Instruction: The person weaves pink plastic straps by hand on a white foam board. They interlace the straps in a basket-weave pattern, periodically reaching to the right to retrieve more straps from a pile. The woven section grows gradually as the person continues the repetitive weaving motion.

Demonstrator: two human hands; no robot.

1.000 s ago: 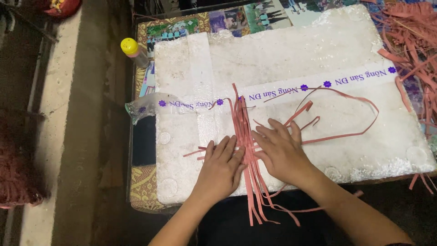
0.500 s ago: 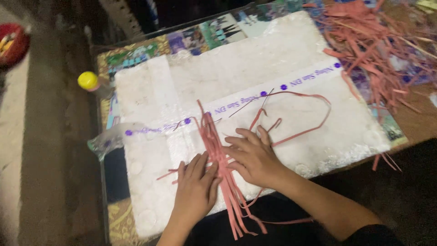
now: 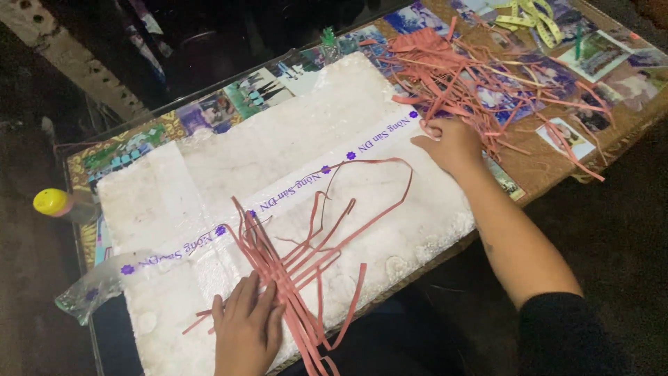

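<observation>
1. Head view, centre: large white foam slab (image 3: 292, 146) lying flat on glass-topped table (image 3: 612, 132), w/ a strip of clear tape bearing purple print (image 3: 306, 184) running diagonally across it.
2. Left hand (image 3: 245, 334) at near edge of slab, palm down, fingers spread flat, pressing beside & partly on the bundle of thin pinkish-red strips (image 3: 278, 268); nothing clasped.
3. Bundle fans out from the hand: strands run up toward the tape and down past slab's near edge. One long strand loops (image 3: 390, 167) across slab's middle, toward the right.
4. Right hand (image 3: 452, 143) at slab's far right corner, fingers curled down at edge of loose heap of same pinkish-red strips (image 3: 473, 76); fingertips touch heap's nearest strands; can't tell if any are pinched. Black sleeve at forearm, lower right.
5. Heap sprawls over table right of slab, well apart from bundle.
6. Elsewhere: yellow-capped bottle (image 3: 54, 203) off slab's left side; crumpled clear plastic (image 3: 87, 296) at tape's left end; yellow measuring tape (image 3: 532, 15) coiled at top right; photos under the glass.
</observation>
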